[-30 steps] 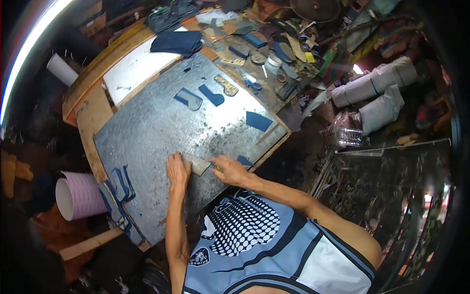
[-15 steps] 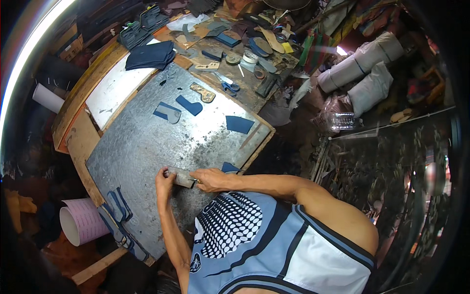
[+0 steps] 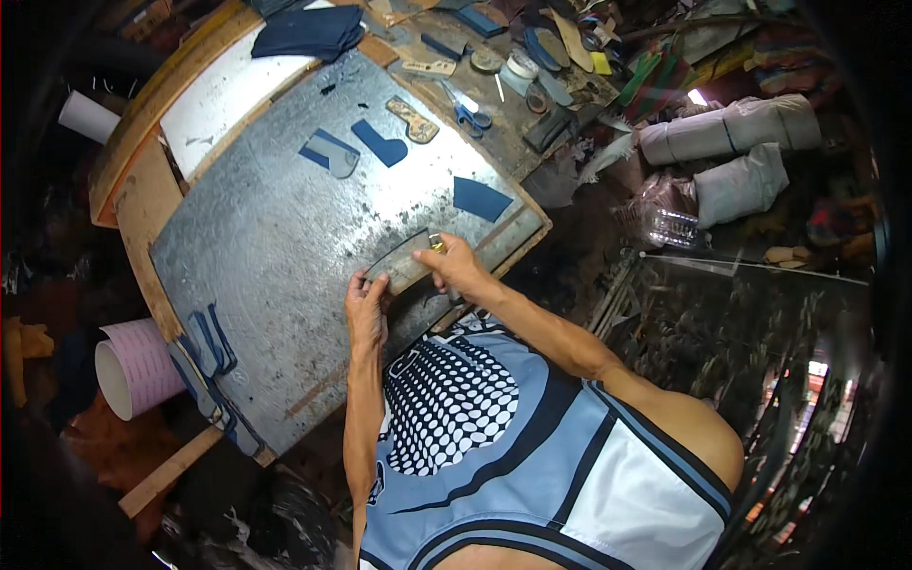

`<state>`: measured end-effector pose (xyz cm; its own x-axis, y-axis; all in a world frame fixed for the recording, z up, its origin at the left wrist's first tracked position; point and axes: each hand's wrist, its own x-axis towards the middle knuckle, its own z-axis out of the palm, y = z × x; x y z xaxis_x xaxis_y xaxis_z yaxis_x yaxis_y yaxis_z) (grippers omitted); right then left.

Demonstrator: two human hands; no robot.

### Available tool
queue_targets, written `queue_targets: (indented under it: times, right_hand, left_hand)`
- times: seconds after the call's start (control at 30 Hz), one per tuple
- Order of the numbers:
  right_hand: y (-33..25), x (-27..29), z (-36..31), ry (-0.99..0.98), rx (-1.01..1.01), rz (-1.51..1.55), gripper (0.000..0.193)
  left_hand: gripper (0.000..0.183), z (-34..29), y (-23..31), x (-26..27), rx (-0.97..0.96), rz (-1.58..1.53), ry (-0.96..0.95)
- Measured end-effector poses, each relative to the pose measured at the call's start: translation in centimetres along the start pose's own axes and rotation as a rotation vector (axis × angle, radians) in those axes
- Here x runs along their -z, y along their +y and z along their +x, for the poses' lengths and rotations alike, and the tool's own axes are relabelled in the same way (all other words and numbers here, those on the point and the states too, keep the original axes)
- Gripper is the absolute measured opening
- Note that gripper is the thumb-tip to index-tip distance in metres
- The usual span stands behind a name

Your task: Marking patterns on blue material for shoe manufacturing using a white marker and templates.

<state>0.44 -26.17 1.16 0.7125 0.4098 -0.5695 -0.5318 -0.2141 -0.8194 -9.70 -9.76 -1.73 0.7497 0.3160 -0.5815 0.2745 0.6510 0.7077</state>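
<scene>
Over the near part of the metal-topped work board (image 3: 285, 247), I have a flat tan-grey piece (image 3: 406, 269) with a dark strip along its far edge. My left hand (image 3: 367, 306) pinches its left end, thumb against the fingers. At the other end, my right hand (image 3: 458, 267) is closed around a small tool (image 3: 437, 243) with a yellowish, shiny end; its kind is hard to make out. Farther up the board lie a dark blue cut piece (image 3: 482, 199), a blue curved piece (image 3: 380, 144), a blue-and-grey piece (image 3: 331, 154) and a patterned tan template (image 3: 411, 120).
Blue-handled scissors (image 3: 470, 116), tape rolls (image 3: 522, 65) and scraps crowd the far bench. Folded dark cloth (image 3: 307, 33) sits at the far left. Blue strips (image 3: 214, 337) hang at the board's left edge, near a pink-white roll (image 3: 141, 369). Wrapped rolls (image 3: 731, 128) lie at right.
My view has shifted, with the board sitting higher in it. Both hands have moved farther in from the near edge, and the flat piece is now turned, its right end raised farther away.
</scene>
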Motion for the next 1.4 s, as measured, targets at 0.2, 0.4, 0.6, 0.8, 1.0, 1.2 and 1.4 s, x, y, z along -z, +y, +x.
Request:
queue_targets:
  times: [0.2, 0.4, 0.6, 0.8, 1.0, 1.2, 1.4]
  right_hand:
    - [-1.7, 7.1, -1.8, 0.009, 0.055, -0.219, 0.026]
    - [-3.7, 11.6, -0.5, 0.202, 0.354, -0.374, 0.022]
    - [-1.9, 16.3, 2.7, 0.368, 0.305, -0.917, 0.036]
    - [-2.0, 13.2, 3.1, 0.235, 0.444, -1.205, 0.053]
    - [-2.6, 12.9, 4.2, 0.145, 0.393, -1.282, 0.056]
    - [-5.6, 16.8, 10.7, 0.206, 0.570, -0.984, 0.045]
    - [-6.5, 21.5, 20.0, 0.413, 0.206, -1.215, 0.037]
  left_hand:
    - [0.045, 2.0, 1.0, -3.9, -0.081, 0.542, -0.198]
    - [0.054, 7.4, 1.3, -11.8, -0.176, 0.724, -0.369]
    - [0.059, 7.3, -1.1, -11.5, -0.628, 1.046, -0.173]
    - [0.043, -1.5, -4.3, -6.8, -0.799, 1.517, -0.271]
    - [0.028, -3.7, -6.4, -5.0, -0.819, 1.497, -0.251]
    - [0.029, -4.3, -6.8, -4.4, -0.919, 1.440, -0.067]
    - [0.032, -4.9, -6.7, -4.0, -0.897, 1.516, -0.026]
